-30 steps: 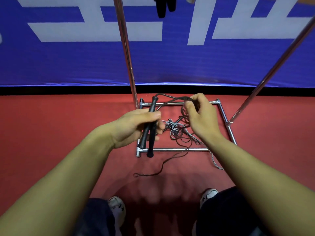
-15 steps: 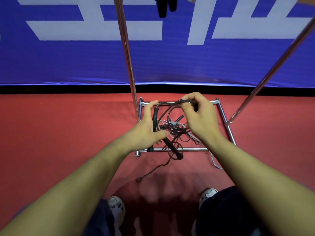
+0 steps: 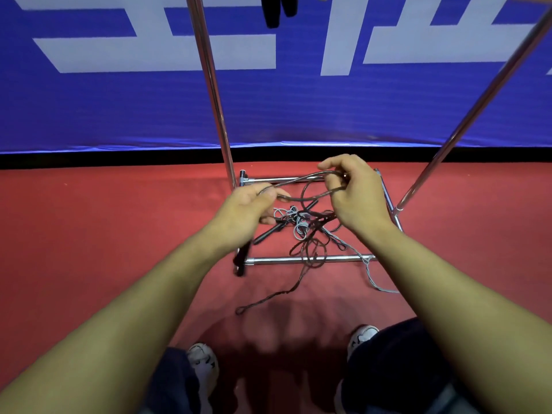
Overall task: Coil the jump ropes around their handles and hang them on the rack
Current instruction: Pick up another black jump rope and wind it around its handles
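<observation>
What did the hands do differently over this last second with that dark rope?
The left hand swung the black handles from upright to hanging below it, one splaying out, and now also pinches the dark rope. The right hand kept its grip on the rope's loop, lifting slightly. The tangle on the floor and the rack base stayed put.

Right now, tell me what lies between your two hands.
Head view: a dark rope runs from the left hand to the right hand, looping between them above the tangled pile.
</observation>
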Motion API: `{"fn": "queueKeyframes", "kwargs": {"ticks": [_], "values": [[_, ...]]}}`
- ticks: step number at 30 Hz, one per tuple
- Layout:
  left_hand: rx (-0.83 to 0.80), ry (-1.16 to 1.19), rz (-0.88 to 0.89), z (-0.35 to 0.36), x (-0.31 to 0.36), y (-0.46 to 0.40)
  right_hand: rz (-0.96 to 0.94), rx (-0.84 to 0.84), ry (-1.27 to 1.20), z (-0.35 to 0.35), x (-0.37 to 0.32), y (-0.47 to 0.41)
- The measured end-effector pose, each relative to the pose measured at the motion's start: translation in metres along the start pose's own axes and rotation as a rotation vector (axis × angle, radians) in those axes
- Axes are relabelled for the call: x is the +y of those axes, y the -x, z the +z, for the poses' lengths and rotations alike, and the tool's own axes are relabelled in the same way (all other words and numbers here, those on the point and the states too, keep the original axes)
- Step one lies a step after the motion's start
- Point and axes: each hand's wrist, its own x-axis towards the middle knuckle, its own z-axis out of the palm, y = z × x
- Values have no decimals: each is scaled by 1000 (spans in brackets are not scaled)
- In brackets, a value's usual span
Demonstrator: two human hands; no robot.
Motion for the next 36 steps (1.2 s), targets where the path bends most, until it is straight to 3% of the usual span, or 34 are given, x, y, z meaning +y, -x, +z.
{"fn": "queueKeyframes", "kwargs": {"ticks": [6, 12, 17, 23, 26, 30, 32, 33, 36], "values": [[210, 33, 17, -22, 38, 18, -88, -113, 236, -1, 24, 7], [352, 197, 54, -46, 76, 58, 284, -142, 29, -19, 32, 20], [431, -70, -37, -90, 79, 75, 297, -203, 461, -73, 19, -10], [289, -450, -85, -97, 55, 84, 77, -102, 266, -100, -62, -29], [127, -500, -207, -91, 45, 92, 23, -202, 183, -98, -98, -30], [11, -555, -385, -63, 48, 101, -9, -277, 315, -97, -141, -29], [119, -486, -271, -34, 63, 96, -40, -292, 355, -93, -160, -26], [187, -339, -144, -17, 75, 92, -60, -309, 387, -89, -168, -22], [229, -74, 105, 33, 116, 78, -109, -359, 556, -80, -182, -15]]}}
